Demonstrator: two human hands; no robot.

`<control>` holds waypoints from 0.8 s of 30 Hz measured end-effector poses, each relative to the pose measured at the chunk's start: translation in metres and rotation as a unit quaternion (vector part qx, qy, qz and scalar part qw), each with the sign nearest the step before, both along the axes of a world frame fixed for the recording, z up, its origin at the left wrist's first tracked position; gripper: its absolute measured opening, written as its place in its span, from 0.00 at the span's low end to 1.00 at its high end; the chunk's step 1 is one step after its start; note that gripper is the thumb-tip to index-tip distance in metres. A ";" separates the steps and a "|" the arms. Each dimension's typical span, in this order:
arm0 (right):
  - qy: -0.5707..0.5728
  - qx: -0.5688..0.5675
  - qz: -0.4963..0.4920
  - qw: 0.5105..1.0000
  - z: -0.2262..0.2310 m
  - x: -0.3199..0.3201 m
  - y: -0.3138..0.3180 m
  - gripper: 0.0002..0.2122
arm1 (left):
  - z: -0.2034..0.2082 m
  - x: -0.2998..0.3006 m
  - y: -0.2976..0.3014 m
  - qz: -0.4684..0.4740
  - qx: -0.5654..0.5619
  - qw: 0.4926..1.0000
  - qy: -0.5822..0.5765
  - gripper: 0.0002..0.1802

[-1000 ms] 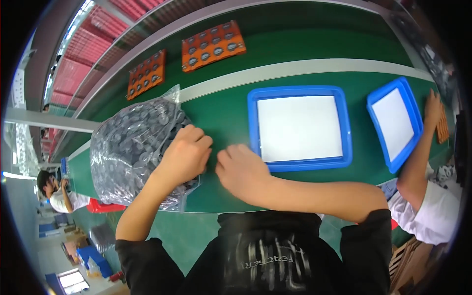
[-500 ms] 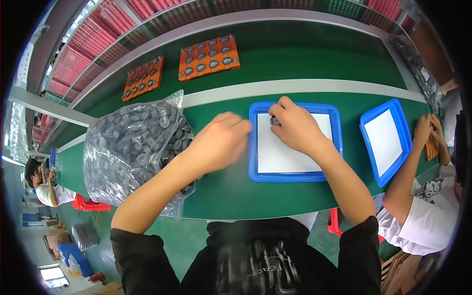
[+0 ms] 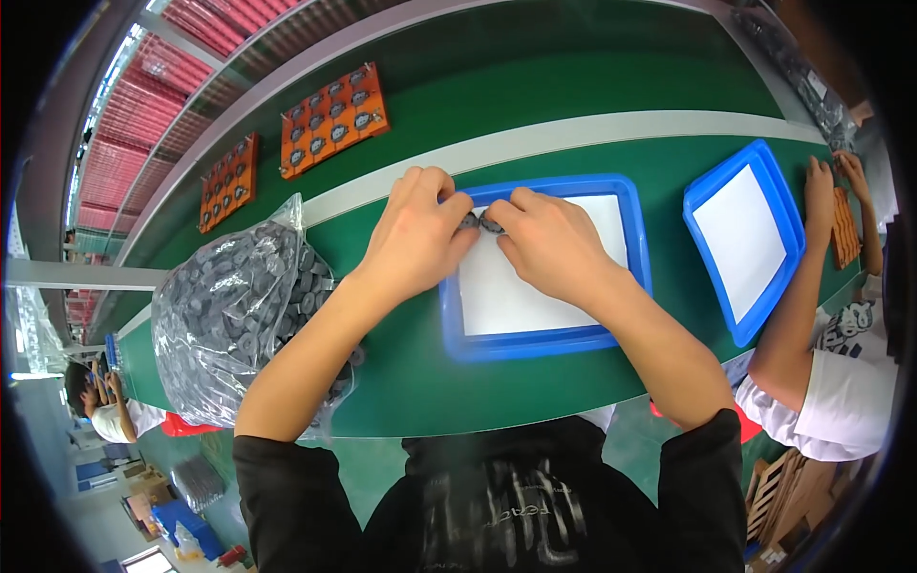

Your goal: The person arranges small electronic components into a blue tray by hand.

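Over the far left part of a blue tray [image 3: 549,345] with a white lining, my two hands are close together. My left hand [image 3: 417,229] pinches a small dark grey round part [image 3: 468,221] between thumb and fingertips. A similar dark grey round part [image 3: 491,222] is gripped in the fingertips of my right hand [image 3: 551,239]. The two parts sit side by side, and I cannot tell whether they touch. Left of my forearm lies a clear plastic bag [image 3: 229,315] full of the same grey round parts, some showing near its open side.
Two orange trays [image 3: 334,121] [image 3: 229,181] holding grey parts lie on the green surface behind a white rail [image 3: 573,127]. Another blue tray [image 3: 796,250] stands tilted at right. A co-worker's hands [image 3: 820,196] are by an orange tray [image 3: 845,229]; another person sits far left.
My left hand has moved from beside the bag to the tray, and now meets my right hand with a part in its fingers. The view has turned somewhat.
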State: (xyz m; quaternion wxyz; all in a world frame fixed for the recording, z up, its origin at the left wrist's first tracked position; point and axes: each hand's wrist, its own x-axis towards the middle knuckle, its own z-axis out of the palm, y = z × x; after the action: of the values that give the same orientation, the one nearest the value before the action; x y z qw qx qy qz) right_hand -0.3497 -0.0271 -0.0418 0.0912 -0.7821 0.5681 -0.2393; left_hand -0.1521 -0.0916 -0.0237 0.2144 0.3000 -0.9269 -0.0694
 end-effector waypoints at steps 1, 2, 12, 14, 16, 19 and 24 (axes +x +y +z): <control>-0.006 0.005 -0.004 1.000 0.000 0.000 0.000 0.07 | -0.001 -0.001 -0.001 0.006 0.003 1.000 -0.006 0.14; -0.008 0.019 -0.007 1.000 0.001 -0.001 -0.001 0.07 | -0.002 -0.002 -0.001 0.009 0.002 1.000 0.002 0.14; -0.006 0.050 -0.029 0.998 0.006 -0.028 -0.003 0.08 | 0.004 -0.022 -0.001 0.034 0.133 0.990 0.008 0.24; -0.019 0.057 0.018 0.998 0.007 -0.038 -0.003 0.07 | 0.004 -0.025 0.000 0.037 0.144 0.989 0.004 0.24; -0.009 0.046 0.023 0.999 0.007 -0.045 -0.005 0.07 | 0.004 -0.028 0.003 0.042 0.150 0.988 0.001 0.24; -0.006 0.044 0.022 0.999 0.006 -0.045 -0.006 0.06 | 0.003 -0.033 0.010 0.049 0.146 0.988 -0.004 0.24; 0.002 0.055 0.003 0.998 0.006 -0.042 -0.005 0.07 | 0.008 -0.044 0.014 0.077 0.144 0.986 -0.035 0.27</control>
State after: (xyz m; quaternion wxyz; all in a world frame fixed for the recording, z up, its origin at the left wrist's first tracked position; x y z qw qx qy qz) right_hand -0.3916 -0.0323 -0.0353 0.1335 -0.7784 0.5778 -0.2058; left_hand -0.1964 -0.0781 -0.0162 0.1413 0.4007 -0.8882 -0.1747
